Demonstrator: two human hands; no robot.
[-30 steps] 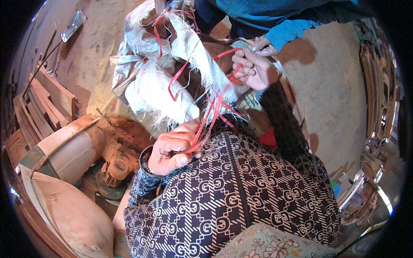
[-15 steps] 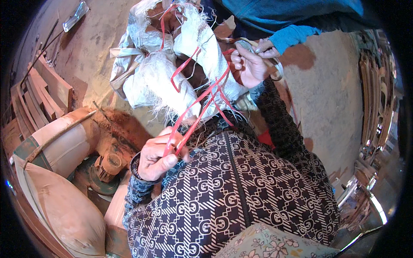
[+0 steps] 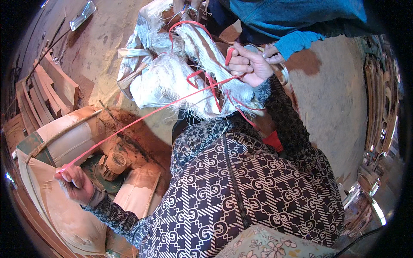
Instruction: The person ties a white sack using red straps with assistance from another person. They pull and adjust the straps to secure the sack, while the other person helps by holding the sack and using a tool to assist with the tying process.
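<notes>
A red plastic string (image 3: 142,118) runs taut from my left hand (image 3: 74,184), low at the left, up to my right hand (image 3: 247,65) at the top centre. Both hands are closed on it. The string loops through the frayed mouth of a white woven sack (image 3: 172,73) that lies on the ground in front of me. Another person in a blue sleeve has a hand (image 3: 272,51) right behind my right hand, at the sack's edge.
A dusty orange-stained machine with a motor (image 3: 114,163) and a pale drum (image 3: 64,137) stands at the lower left. Wooden planks (image 3: 43,94) are stacked at the left. Curved wooden pieces (image 3: 383,99) line the right wall. Bare earth floor (image 3: 331,99) lies to the right.
My left hand has pulled the red string far out to the lower left, drawing it taut. My right hand stays at the sack's mouth, gripping the string.
</notes>
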